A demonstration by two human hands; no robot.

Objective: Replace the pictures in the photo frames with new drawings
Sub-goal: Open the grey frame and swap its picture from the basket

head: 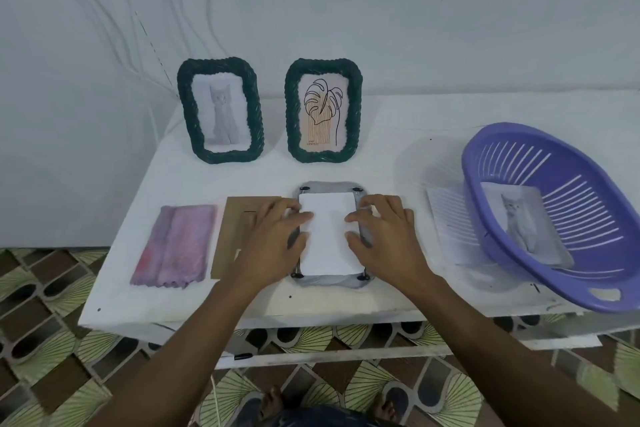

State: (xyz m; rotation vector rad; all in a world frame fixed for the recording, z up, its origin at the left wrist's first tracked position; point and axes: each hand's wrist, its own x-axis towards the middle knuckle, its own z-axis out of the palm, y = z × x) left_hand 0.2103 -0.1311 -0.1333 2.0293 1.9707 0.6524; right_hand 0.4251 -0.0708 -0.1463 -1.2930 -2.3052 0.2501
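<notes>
The face-down frame [329,282] lies on a white table [398,156], white wall [415,10] behind, patterned floor tiles [52,315] in front; left hand [273,239] and right hand [388,236] press spread fingers on its paper [327,236]

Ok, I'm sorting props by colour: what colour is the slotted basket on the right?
Purple basket, seen best in the head view.

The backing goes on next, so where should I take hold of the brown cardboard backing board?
Probably at its bare left edge, coming from the left: the brown cardboard backing board lies flat, and the left hand is over its right side, so fingers must pry up a thin free edge.
</notes>
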